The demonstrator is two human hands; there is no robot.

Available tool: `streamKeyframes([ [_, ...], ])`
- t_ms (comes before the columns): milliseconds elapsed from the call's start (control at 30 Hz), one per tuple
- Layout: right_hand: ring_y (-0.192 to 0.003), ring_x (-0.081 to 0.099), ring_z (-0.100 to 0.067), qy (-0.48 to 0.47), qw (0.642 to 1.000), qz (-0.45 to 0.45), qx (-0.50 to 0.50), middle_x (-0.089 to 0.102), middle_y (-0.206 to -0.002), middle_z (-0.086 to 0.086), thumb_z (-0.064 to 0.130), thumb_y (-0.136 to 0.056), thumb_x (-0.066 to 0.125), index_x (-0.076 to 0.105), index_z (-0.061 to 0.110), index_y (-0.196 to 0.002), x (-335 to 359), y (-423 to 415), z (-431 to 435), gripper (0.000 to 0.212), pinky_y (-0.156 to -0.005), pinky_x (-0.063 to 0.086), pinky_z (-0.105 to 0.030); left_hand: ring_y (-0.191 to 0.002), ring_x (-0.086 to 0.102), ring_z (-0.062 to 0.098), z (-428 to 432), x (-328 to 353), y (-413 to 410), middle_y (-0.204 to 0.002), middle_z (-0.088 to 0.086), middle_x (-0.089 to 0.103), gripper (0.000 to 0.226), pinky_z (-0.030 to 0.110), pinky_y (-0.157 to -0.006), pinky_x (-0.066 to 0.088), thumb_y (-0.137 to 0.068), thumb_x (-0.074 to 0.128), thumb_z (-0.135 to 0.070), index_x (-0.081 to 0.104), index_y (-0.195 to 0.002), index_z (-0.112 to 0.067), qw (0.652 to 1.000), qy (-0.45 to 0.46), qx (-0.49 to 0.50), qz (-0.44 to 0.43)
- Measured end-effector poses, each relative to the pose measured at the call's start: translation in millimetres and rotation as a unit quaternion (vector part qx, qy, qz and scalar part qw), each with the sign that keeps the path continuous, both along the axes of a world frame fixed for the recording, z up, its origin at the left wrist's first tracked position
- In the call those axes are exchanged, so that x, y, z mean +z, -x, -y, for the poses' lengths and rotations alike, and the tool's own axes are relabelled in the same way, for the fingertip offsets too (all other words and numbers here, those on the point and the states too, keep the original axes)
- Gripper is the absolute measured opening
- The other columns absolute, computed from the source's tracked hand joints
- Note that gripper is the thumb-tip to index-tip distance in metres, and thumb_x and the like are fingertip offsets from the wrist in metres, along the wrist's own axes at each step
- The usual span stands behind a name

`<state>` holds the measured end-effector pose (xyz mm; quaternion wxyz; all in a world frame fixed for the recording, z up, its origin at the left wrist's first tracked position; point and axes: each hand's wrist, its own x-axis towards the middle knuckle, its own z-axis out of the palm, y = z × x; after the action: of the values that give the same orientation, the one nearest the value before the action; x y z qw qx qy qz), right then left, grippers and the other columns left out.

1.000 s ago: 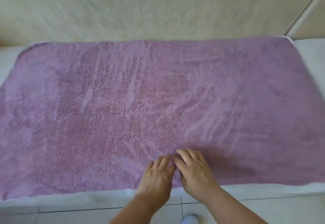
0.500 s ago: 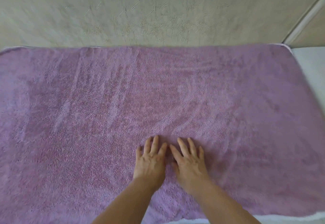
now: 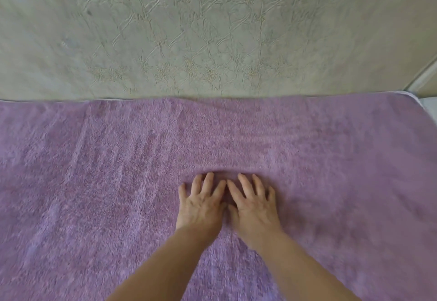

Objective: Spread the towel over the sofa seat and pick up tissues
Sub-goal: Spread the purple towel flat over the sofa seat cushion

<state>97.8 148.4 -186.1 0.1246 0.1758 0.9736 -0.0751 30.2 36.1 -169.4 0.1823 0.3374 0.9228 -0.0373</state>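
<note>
The towel (image 3: 94, 194) is spread flat over the sofa seat (image 3: 431, 108), of which a bare strip is shown at 2 o'clock. Its far edge is lined against the backrest (image 3: 212, 28) at 12 o'clock. The left hand (image 3: 201, 206) and right hand (image 3: 254, 208) are pressed flat at 6 o'clock, fingers straight and slightly apart.

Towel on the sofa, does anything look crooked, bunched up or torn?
Nothing stands out. The purple towel lies flat, its far edge straight along the sofa back. Only a slight ridge shows beyond the left hand and right hand pressing on it.
</note>
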Motion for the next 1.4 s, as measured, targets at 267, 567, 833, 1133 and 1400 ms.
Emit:
streamKeyframes([
  [267, -0.139, 0.029, -0.035, 0.020, 0.999, -0.012, 0.032, 0.034, -0.152, 0.000, 0.052, -0.085, 0.015, 0.039, 0.033, -0.139, -6, 93, -59, 0.063, -0.103, 0.023, -0.068, -0.144, 0.002, 0.026, -62, -11, 87, -0.158, 0.001, 0.003, 0.050, 0.056, -0.112, 0.012, -0.099, 0.020, -0.044, 0.010, -0.147, -0.034, 0.998, -0.023, 0.062, -0.016],
  [567, -0.145, -0.003, -0.030, 0.026, 1.000, -0.002, -0.001, 0.002, -0.160, 0.003, 0.056, -0.092, 0.025, 0.007, 0.036, -0.148, -22, 188, -125, 0.061, -0.110, -0.003, -0.064, -0.146, -0.009, 0.023, -122, -32, 186, -0.159, -0.002, -0.006, 0.055, 0.065, -0.109, 0.003, -0.096, 0.014, -0.051, -0.001, -0.148, -0.040, 0.994, -0.003, 0.108, -0.015],
  [833, -0.144, 0.008, -0.026, 0.001, 1.000, 0.000, 0.000, 0.011, -0.158, 0.002, 0.066, -0.085, 0.023, 0.011, 0.035, -0.147, -34, 213, -147, 0.070, -0.112, -0.001, -0.060, -0.145, -0.006, 0.023, -134, -43, 206, -0.159, 0.002, -0.003, 0.055, 0.067, -0.107, -0.001, -0.095, 0.012, -0.054, 0.004, -0.147, -0.040, 0.994, 0.010, 0.106, -0.023],
  [1133, -0.146, 0.002, -0.023, -0.059, 0.965, 0.018, -0.256, 0.006, -0.159, 0.001, 0.063, -0.089, 0.009, 0.011, 0.026, -0.149, -9, 87, -250, 0.070, -0.113, 0.007, -0.059, -0.144, -0.019, 0.021, -86, -34, 151, -0.157, -0.001, -0.021, 0.064, 0.053, -0.115, -0.009, -0.091, 0.002, -0.061, -0.016, -0.147, -0.034, 0.993, -0.018, 0.111, -0.035],
  [1400, -0.140, 0.031, -0.023, -0.053, 0.998, -0.043, 0.015, 0.034, -0.152, -0.001, 0.060, -0.087, 0.030, 0.039, 0.025, -0.141, -9, -9, -153, 0.065, -0.108, 0.015, -0.051, -0.145, 0.008, 0.024, -95, -23, 9, -0.157, 0.008, 0.015, 0.069, 0.056, -0.109, 0.010, -0.086, 0.017, -0.059, 0.026, -0.147, -0.028, 0.998, -0.053, 0.029, 0.006],
])
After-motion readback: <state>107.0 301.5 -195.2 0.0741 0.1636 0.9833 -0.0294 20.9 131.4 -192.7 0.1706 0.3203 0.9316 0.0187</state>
